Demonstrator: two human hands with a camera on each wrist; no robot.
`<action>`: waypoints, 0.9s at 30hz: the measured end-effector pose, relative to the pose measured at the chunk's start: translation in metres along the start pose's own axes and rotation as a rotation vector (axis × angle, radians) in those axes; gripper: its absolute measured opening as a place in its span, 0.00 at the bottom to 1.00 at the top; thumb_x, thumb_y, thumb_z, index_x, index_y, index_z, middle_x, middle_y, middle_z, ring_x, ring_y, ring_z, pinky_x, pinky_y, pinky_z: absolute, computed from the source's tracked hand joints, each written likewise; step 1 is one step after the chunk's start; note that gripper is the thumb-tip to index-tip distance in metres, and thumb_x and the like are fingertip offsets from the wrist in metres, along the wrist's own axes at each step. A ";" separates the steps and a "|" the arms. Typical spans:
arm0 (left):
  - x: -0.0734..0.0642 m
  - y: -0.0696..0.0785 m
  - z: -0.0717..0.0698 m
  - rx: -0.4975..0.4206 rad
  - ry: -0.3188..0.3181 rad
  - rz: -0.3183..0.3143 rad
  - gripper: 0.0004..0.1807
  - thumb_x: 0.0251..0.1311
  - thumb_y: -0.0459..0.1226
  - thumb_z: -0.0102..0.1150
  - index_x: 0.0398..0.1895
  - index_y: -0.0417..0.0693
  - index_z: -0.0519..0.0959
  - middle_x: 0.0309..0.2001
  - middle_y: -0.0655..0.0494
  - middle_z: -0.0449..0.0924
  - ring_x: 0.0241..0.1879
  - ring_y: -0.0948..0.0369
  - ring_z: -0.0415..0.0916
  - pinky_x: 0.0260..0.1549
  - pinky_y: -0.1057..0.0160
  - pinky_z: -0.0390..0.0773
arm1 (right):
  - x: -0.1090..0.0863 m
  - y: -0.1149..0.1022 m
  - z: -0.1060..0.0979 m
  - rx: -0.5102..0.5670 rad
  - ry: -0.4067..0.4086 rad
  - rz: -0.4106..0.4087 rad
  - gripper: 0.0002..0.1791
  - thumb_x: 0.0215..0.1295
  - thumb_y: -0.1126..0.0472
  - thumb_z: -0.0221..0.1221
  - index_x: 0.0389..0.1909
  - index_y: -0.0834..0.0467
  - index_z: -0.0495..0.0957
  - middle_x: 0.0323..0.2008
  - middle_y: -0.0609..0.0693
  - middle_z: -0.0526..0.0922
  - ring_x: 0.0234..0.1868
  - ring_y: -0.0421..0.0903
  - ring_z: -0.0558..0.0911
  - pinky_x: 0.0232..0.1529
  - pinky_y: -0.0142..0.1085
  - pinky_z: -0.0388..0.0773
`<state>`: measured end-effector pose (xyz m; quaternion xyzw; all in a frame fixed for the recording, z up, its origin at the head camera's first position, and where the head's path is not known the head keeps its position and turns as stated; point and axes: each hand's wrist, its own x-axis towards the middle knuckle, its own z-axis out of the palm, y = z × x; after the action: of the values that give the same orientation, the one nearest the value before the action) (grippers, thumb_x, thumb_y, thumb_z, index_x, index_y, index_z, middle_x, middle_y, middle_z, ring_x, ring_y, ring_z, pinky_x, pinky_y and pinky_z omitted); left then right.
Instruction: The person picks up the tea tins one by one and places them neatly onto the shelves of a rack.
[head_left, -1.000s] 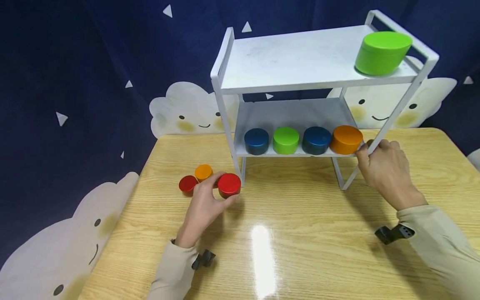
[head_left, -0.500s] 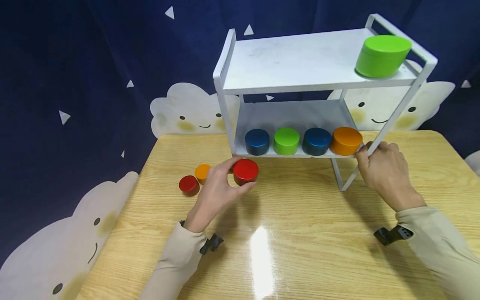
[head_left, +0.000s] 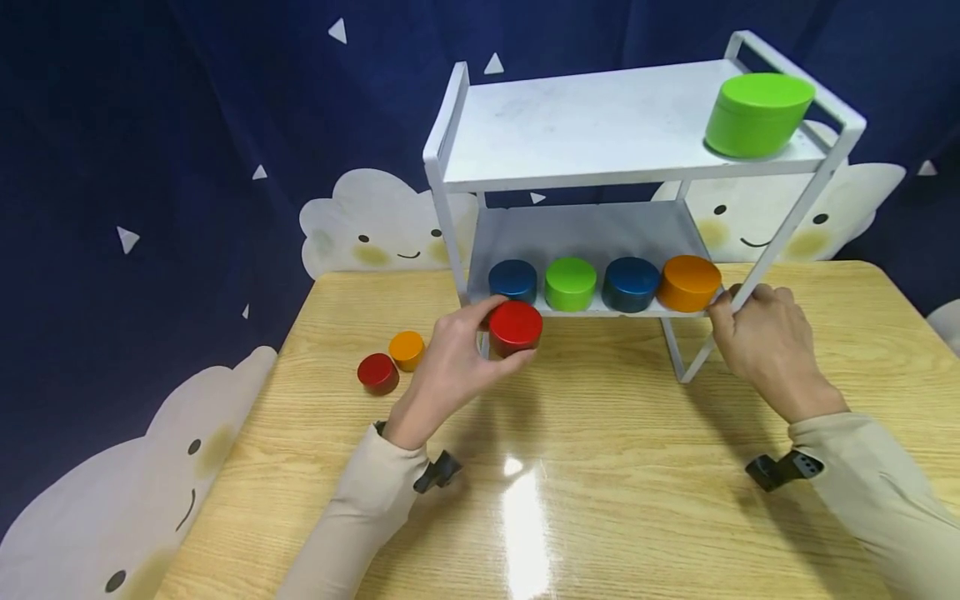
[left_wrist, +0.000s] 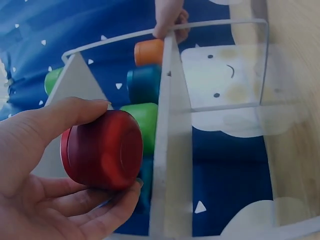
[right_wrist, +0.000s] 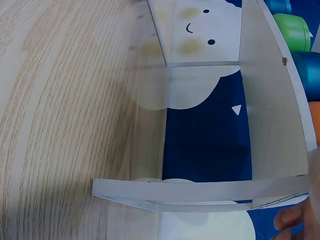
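A round red tin [head_left: 516, 327] is pinched between the thumb and fingers of my left hand [head_left: 450, 358], held in front of the lower shelf's left end. In the left wrist view the red tin [left_wrist: 102, 150] overlaps the green tin [left_wrist: 142, 125] behind it. My right hand [head_left: 772, 350] grips the right front post of the white two-tier rack [head_left: 585, 125], at lower-shelf height. Along that lower shelf stand a blue tin [head_left: 513, 279], a green tin [head_left: 570, 285], another blue tin [head_left: 631, 285] and an orange tin [head_left: 689, 284].
On the table [head_left: 600, 467], left of the rack, sit a dark red tin [head_left: 377, 374] and a small orange tin [head_left: 407, 350]. A larger green oval tin [head_left: 757, 117] stands on the top shelf's right end. Behind hangs a dark blue curtain [head_left: 187, 125] with clouds.
My left hand has carried the red tin rightward and up, from beside the rack's left leg to the front of the lower shelf. My right hand stays on the post.
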<state>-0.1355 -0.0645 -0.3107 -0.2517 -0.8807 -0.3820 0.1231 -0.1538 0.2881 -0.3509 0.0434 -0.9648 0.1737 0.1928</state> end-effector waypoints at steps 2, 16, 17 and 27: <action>0.002 0.003 0.000 -0.011 0.003 0.017 0.31 0.46 0.40 0.76 0.54 0.36 0.76 0.45 0.48 0.83 0.39 0.58 0.80 0.38 0.65 0.79 | 0.000 0.000 0.000 0.001 0.003 -0.004 0.31 0.74 0.52 0.31 0.10 0.57 0.65 0.18 0.60 0.70 0.25 0.65 0.70 0.28 0.52 0.61; 0.017 0.024 -0.004 -0.073 -0.013 0.089 0.30 0.47 0.41 0.75 0.53 0.36 0.76 0.46 0.49 0.82 0.42 0.59 0.79 0.42 0.67 0.79 | 0.000 0.003 0.001 0.000 -0.015 0.019 0.32 0.75 0.51 0.31 0.11 0.58 0.66 0.20 0.63 0.71 0.25 0.67 0.70 0.26 0.54 0.62; 0.018 0.026 -0.004 -0.075 -0.017 0.091 0.30 0.48 0.41 0.74 0.53 0.36 0.76 0.47 0.49 0.82 0.42 0.60 0.79 0.42 0.68 0.78 | 0.001 0.003 0.000 -0.001 -0.021 0.021 0.32 0.75 0.52 0.31 0.12 0.58 0.66 0.20 0.64 0.71 0.26 0.67 0.70 0.27 0.54 0.62; 0.028 0.046 -0.006 -0.067 -0.032 0.138 0.32 0.49 0.40 0.73 0.56 0.36 0.74 0.50 0.49 0.81 0.46 0.59 0.78 0.43 0.73 0.76 | 0.000 0.003 0.000 0.002 -0.032 0.028 0.31 0.74 0.53 0.30 0.13 0.60 0.67 0.22 0.66 0.71 0.27 0.69 0.70 0.27 0.55 0.62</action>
<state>-0.1347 -0.0323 -0.2672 -0.3217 -0.8499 -0.3978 0.1264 -0.1545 0.2907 -0.3517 0.0329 -0.9681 0.1765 0.1749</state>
